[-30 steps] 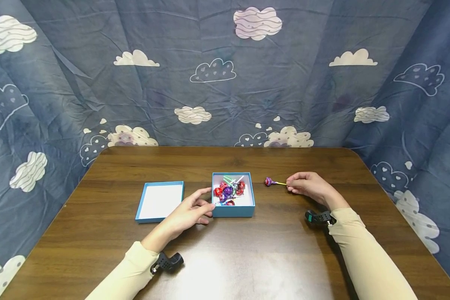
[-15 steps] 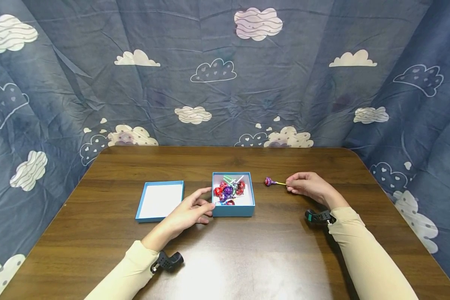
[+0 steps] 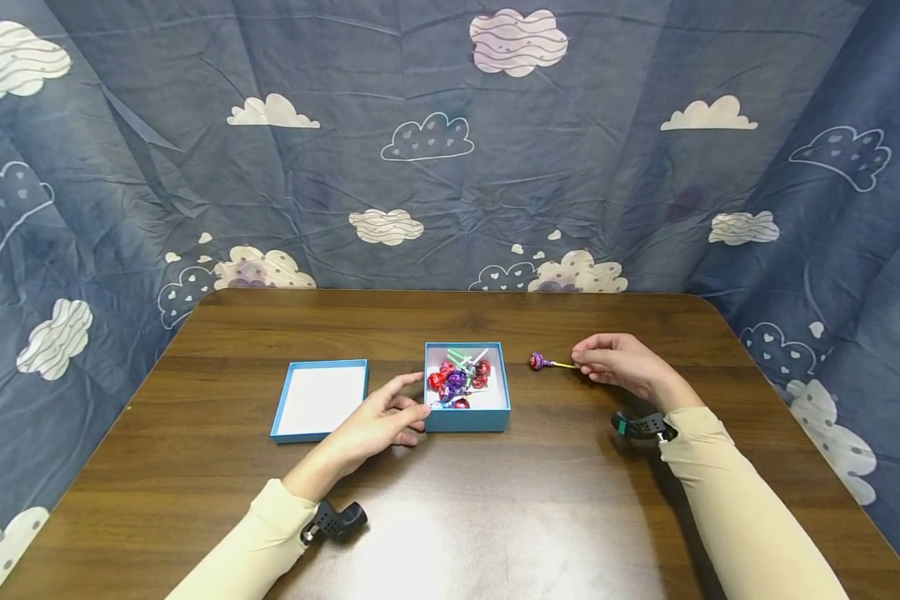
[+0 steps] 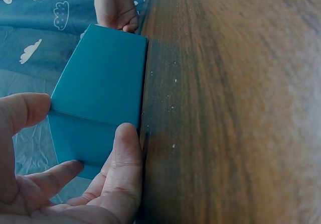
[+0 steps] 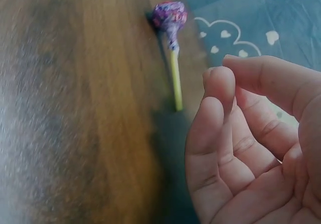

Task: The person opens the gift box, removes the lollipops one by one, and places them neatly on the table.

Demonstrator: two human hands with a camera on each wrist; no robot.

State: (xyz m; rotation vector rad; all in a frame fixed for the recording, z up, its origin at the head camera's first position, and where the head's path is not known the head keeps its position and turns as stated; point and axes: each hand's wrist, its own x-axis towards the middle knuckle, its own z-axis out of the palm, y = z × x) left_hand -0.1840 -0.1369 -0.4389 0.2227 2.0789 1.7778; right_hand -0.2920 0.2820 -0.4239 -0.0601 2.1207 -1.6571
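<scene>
Find left hand (image 3: 378, 421) as in the earlier frame, spread wide against the left side of blue box (image 3: 467, 422). Note right hand (image 3: 621, 362) lifted slightly off the stick (image 5: 175, 81) since then, narrow, bent and holding nothing. See lollipop (image 3: 537, 362) unmoved on table (image 3: 570, 467) between box and right hand, well right of left hand, stick toward right hand but apart.

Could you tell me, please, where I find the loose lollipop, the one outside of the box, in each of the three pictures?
Head: the loose lollipop lies right of the blue box, right of the picture's centre.
Left wrist: not visible.
Right wrist: upper middle, candy end up, on the table.
Shared landmark: the right hand, right in head, top in left wrist, right in right wrist.
</scene>
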